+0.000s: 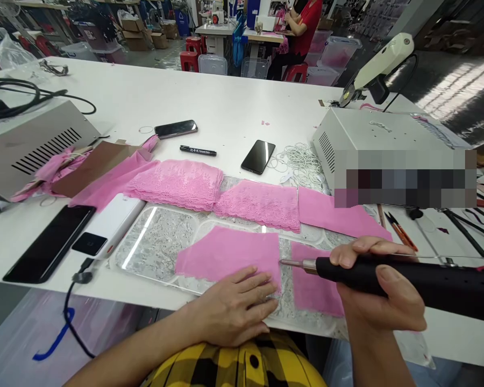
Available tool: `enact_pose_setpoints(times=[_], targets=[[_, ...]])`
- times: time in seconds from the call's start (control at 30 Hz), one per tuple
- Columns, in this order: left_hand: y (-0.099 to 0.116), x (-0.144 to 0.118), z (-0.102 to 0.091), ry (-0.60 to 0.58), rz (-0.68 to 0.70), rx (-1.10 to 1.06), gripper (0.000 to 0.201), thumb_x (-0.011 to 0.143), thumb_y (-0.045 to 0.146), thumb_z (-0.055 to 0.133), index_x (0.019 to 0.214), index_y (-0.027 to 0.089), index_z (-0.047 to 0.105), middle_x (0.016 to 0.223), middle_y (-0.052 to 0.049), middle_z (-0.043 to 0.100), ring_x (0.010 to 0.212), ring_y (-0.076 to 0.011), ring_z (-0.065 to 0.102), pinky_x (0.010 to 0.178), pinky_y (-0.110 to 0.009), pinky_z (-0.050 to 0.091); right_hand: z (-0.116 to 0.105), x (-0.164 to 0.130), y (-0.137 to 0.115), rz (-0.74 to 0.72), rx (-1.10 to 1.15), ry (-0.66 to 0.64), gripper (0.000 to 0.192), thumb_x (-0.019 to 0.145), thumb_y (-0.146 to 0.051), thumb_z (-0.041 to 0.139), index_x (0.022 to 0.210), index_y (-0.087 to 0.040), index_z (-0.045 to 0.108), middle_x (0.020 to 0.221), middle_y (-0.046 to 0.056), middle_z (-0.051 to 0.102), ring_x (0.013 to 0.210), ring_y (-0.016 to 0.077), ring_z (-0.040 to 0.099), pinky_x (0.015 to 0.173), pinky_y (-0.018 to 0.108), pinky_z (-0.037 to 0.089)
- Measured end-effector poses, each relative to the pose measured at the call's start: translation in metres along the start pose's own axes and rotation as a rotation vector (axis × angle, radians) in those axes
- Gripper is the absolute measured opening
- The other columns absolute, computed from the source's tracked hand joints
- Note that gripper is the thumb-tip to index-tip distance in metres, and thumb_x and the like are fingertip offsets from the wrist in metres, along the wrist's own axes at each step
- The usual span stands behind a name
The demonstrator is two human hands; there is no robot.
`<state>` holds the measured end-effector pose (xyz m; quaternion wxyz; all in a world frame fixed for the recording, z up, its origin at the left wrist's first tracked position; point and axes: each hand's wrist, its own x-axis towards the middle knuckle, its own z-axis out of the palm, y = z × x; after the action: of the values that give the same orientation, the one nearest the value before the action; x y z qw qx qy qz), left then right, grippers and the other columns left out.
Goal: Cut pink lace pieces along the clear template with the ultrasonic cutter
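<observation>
The left hand (237, 307) lies with fingers nearly straight, a little apart, on a flat pink cloth piece (229, 250) atop a shiny grey speckled board (157, 242). The right hand (381, 290) curls around a fat black pen-shaped tool (447, 285), its metal tip at the cloth's right edge.

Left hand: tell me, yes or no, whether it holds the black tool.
No, the left hand lies spread over a pink cloth, while the right hand grips the black tool.

The right edge crops the black tool (452, 285), and pixelation partly obscures the grey box (381, 131).
</observation>
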<state>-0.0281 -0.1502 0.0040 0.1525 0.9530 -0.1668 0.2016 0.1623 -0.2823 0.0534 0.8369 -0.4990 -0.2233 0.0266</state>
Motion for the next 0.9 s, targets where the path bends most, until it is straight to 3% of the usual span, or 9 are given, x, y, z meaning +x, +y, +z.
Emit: enact_pose_setpoints(times=[0.9], targets=[[-0.0011,0.0017,-0.0013,0.009,-0.003,-0.012,0.034,0.097,0.037,0.053,0.119,0.013,0.064,0.125,-0.007,0.068,0.124,-0.0229,0.058,0.115,-0.038,0.037,-0.0017,-0.0078,-0.0023,-0.016,0.015,-0.178,0.010,0.071,-0.022,0.063,0.080,-0.018,0.062,0.074,0.000,0.060,0.051,0.0127,0.056,0.047,0.031,0.050]])
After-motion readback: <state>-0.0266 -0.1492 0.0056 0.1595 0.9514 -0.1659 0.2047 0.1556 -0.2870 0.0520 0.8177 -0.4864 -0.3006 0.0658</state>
